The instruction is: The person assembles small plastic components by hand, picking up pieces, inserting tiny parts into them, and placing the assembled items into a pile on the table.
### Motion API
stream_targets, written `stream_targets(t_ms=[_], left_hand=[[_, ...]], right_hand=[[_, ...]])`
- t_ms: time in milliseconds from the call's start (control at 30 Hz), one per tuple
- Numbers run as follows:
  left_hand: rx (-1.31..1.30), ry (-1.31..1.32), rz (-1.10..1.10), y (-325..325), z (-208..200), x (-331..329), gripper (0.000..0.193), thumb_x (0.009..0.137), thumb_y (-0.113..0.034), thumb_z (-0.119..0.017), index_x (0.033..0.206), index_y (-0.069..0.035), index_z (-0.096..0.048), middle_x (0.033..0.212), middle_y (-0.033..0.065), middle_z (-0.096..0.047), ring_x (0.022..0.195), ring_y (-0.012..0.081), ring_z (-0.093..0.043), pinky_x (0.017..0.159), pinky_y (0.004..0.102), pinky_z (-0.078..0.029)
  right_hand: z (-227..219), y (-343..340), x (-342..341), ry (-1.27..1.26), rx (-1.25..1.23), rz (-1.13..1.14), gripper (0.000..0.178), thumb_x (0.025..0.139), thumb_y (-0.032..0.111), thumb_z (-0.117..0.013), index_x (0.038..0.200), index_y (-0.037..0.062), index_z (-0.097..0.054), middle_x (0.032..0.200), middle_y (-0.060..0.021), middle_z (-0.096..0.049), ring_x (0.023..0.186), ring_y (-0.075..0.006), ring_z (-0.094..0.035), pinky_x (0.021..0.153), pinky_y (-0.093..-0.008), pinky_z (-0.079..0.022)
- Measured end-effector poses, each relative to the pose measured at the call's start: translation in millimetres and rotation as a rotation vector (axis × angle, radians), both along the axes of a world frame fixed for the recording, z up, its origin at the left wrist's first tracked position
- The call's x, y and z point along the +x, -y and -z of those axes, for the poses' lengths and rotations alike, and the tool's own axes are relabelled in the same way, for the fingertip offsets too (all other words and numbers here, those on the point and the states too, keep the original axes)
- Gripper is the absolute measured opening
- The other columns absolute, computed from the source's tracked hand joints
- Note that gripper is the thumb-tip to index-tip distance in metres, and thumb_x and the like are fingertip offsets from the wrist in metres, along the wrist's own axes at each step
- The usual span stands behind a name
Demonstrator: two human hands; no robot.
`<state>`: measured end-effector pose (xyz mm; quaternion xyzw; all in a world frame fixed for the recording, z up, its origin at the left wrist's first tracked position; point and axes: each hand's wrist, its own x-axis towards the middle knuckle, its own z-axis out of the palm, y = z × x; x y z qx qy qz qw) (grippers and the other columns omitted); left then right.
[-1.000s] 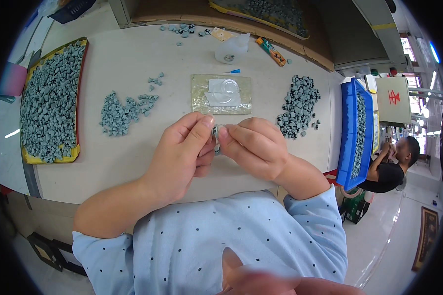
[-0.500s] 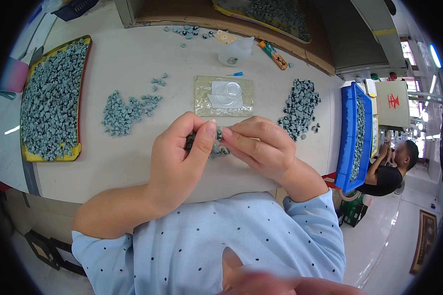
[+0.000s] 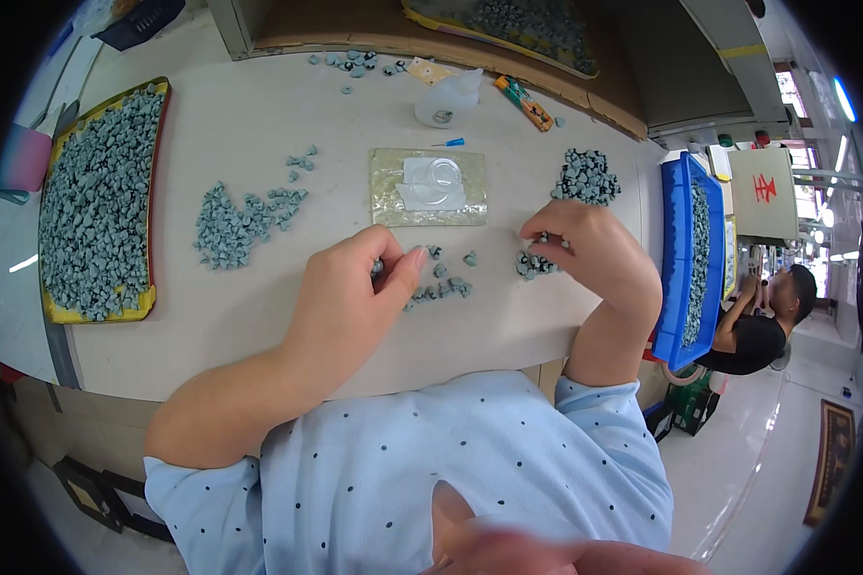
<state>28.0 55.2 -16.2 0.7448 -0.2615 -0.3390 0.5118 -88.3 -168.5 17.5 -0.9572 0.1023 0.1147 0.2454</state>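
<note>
My left hand [image 3: 347,292] is closed near the table's middle, with small grey-green pieces [image 3: 378,269] partly visible inside the curled fingers. Beside it lies a short row of similar pieces [image 3: 439,292], along with a few loose ones nearer the mat. My right hand [image 3: 599,247] reaches over the right-hand pile [image 3: 587,177], its fingertips pinched on a small grey-green piece [image 3: 544,238]. Several dark-marked pieces [image 3: 530,265] lie just under those fingers. The right palm hides part of the pile.
A yellow-rimmed tray [image 3: 146,305] heaped with pieces stands at left, beside a loose pile [image 3: 232,228]. Ahead lie a clear mat [image 3: 384,203], a blue-hubbed needle [image 3: 454,142], a white plastic bottle [image 3: 435,113] and an orange-green packet [image 3: 524,103]. A blue crate [image 3: 671,278] and another person [image 3: 758,331] are at right.
My right hand has left the left hand's side and moved right to the pile there. The left hand remains closed in about the same place.
</note>
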Motion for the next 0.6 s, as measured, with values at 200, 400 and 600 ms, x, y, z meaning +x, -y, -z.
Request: stream_targets(t_ms=[200, 400, 600], left_hand=[[-0.054, -0.33, -0.068, -0.9, 3.3, 4.8, 0.02, 0.089, -0.015, -0.048, 0.079, 0.001, -0.054, 0.061, 0.0018, -0.049, 0.052, 0.0061, -0.04, 0.045, 0.0241, -0.034], [-0.317, -0.601, -0.28, -1.1, -6.9, 10.6, 0.017, 0.093, -0.012, -0.04, 0.095, -0.002, -0.053, 0.073, -0.0008, -0.048, 0.056, 0.002, -0.037, 0.044, 0.0163, -0.03], [-0.227, -0.595, -0.178, 1.5, -5.6, 10.0, 0.018, 0.092, -0.017, -0.049, 0.098, -0.001, -0.054, 0.071, 0.0006, -0.053, 0.051, 0.0017, -0.037, 0.042, 0.0173, -0.03]], right_hand=[[6.8, -14.5, -0.6, -0.101, -0.085, -0.008, 0.017, 0.068, 0.0, -0.066, 0.084, 0.0017, -0.062, 0.081, -0.0109, -0.06, 0.071, -0.0237, -0.061, 0.064, -0.03, -0.049], [11.2, -21.9, 2.2, 0.022, -0.051, 0.04, 0.018, 0.068, 0.0, -0.066, 0.085, 0.0018, -0.062, 0.08, -0.0091, -0.059, 0.071, -0.021, -0.061, 0.062, -0.0286, -0.05], [4.7, -39.0, 13.5, 0.291, 0.198, 0.076, 0.018, 0.069, 0.0, -0.069, 0.086, 0.0012, -0.063, 0.08, -0.0067, -0.059, 0.068, -0.0156, -0.06, 0.06, -0.0249, -0.049]])
